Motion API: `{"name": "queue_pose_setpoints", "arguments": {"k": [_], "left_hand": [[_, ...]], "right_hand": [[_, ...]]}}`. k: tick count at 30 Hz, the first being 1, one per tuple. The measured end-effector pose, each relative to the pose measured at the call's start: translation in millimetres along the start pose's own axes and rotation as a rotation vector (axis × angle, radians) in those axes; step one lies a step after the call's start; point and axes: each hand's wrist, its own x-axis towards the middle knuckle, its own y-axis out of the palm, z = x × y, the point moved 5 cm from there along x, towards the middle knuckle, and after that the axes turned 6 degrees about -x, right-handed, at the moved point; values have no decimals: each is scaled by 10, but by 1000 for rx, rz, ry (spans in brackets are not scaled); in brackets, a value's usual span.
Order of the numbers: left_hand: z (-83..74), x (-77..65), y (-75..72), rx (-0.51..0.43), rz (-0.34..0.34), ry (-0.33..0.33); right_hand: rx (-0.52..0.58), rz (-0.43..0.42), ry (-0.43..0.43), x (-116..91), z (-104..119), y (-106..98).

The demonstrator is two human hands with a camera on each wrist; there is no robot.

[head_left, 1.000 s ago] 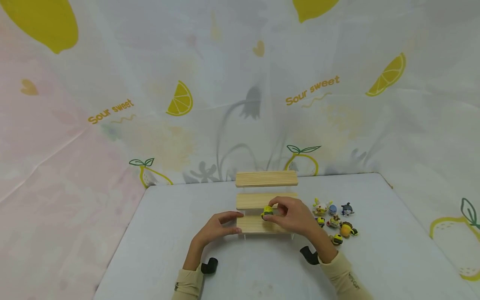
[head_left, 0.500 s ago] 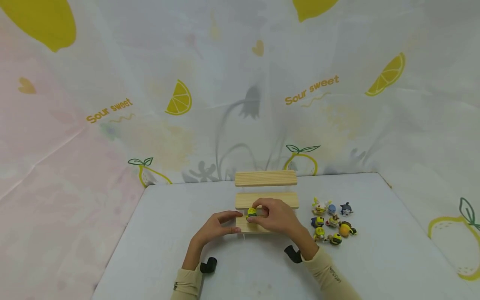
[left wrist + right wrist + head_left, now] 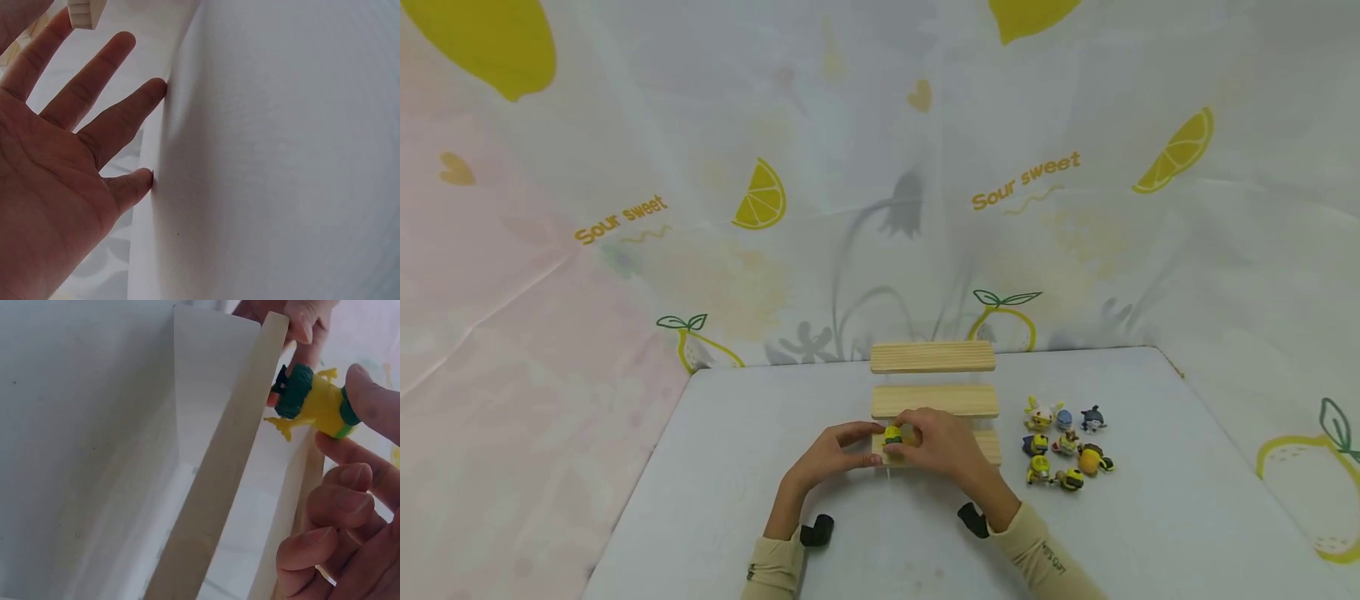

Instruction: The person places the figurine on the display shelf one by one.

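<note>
My right hand [image 3: 943, 446] pinches a small yellow-and-green toy figure [image 3: 325, 406] between thumb and index finger. The figure is over the left end of the lowest board [image 3: 990, 447] of a three-tier wooden display rack. In the right wrist view it is held with its dark green end towards the board, beside the board's end. My left hand [image 3: 827, 458] grips that board's left end, thumb at the front edge and index finger at the back. The left wrist view shows the other left fingers [image 3: 94, 81] spread and straight.
The rack's middle board [image 3: 934, 401] and top board [image 3: 932, 357] rise behind. Several small toy figures [image 3: 1065, 443] lie grouped on the white table [image 3: 737, 433] right of the rack. A lemon-printed cloth [image 3: 880, 167] hangs behind. Black wrist devices [image 3: 817, 531] sit at both sleeves.
My right hand has carried the toy figure leftwards along the lowest board and lower towards its left end. The left hand stays at that end.
</note>
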Motion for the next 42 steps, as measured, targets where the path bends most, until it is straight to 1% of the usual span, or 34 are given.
{"name": "queue_pose_setpoints", "arguments": {"k": [4,9,13,20,25,27,31,34,38,42], "left_hand": [[14,-1,-8,-19,7,6],[18,-8,-17,-17,6,26],[23,-10,-19,-14,7,17],[18,4,-12,-35,8,4],[9,5,-1,-24,4,5],[-21,1,5,-18,6,5],[-207,-32,11,-26,20,7],[-318,-56,15,-37,27,29],[-320,-60,19,-56,26,40],[-325,-57,20,-70,30,34]], "right_hand": [[-15,-34,4,-14,12,0],[-2,-41,22,-23,8,12],[7,-44,20,-26,17,10],[-26,-57,1,-37,19,35],[-38,-51,-1,-39,25,46],[-36,-43,-2,-39,31,47],[-31,-29,0,-40,36,52],[-34,-27,-1,-44,39,56],[-30,-26,-13,-52,50,56],[-17,-22,-18,-54,66,46]]}}
